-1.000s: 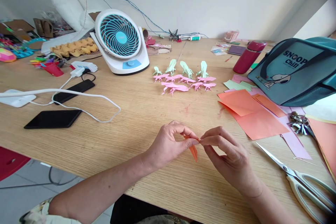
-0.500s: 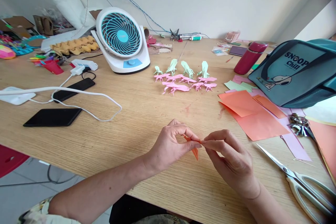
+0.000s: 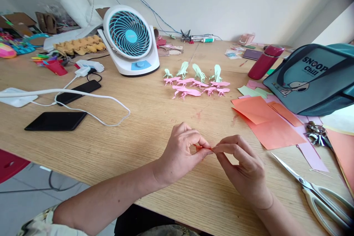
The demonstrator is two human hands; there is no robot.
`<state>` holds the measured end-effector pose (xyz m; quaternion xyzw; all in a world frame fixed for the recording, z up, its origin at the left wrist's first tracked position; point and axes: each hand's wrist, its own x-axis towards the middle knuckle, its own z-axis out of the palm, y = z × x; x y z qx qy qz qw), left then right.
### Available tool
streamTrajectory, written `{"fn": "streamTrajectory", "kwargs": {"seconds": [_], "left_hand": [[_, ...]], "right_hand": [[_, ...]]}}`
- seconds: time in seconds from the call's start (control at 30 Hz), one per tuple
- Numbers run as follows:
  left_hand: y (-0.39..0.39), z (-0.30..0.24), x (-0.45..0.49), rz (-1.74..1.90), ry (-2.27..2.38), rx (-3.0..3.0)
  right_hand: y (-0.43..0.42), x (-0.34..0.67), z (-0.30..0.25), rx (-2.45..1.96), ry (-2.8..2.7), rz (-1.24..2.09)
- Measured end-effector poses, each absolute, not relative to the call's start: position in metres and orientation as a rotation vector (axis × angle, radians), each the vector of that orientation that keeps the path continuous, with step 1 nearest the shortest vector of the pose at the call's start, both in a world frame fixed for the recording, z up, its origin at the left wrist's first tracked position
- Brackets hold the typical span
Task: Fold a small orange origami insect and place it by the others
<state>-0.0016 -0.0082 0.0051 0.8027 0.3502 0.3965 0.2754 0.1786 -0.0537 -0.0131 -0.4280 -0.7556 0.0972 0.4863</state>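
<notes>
A small folded piece of orange paper point(image 3: 198, 148) is pinched between the thumb and fingers of my left hand point(image 3: 182, 151), which hide most of it. At its right tip, the thumb and forefinger of my right hand point(image 3: 240, 164) close on the same paper. Both hands hover just above the wooden table point(image 3: 143, 125), fingertips nearly touching. Beyond them stand several folded pink paper figures point(image 3: 186, 91) and a row of pale green ones point(image 3: 182, 69).
Open scissors point(image 3: 304, 182) lie right of my right hand. Orange sheets point(image 3: 276, 127), keys point(image 3: 315, 131), a teal bag point(image 3: 306, 77) and a red bottle point(image 3: 265, 62) fill the right side. Left are a fan point(image 3: 129, 37), phones point(image 3: 55, 121) and a white cable point(image 3: 121, 107).
The orange paper has turned within my fingers, so the point that hung below my left thumb is now mostly hidden. Both hands keep their pinch in nearly the same place.
</notes>
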Motion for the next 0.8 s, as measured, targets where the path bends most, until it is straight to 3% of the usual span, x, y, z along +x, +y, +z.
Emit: {"fn": "streamTrajectory", "kwargs": {"seconds": [0.27, 0.53, 0.8], "left_hand": [[-0.0062, 0.0018, -0.0043, 1.085, 0.952, 2.272], [-0.0075, 0.0016, -0.0046, 1.082, 0.948, 2.481], [-0.0079, 0.0008, -0.0037, 1.094, 0.948, 2.61]], "right_hand": [[-0.0534, 0.1834, -0.0157, -1.142, -1.7, 0.433], [-0.0521, 0.1829, -0.0122, -1.306, -1.647, 0.887], [-0.0522, 0.182, -0.013, -1.375, -1.588, 0.94]]}}
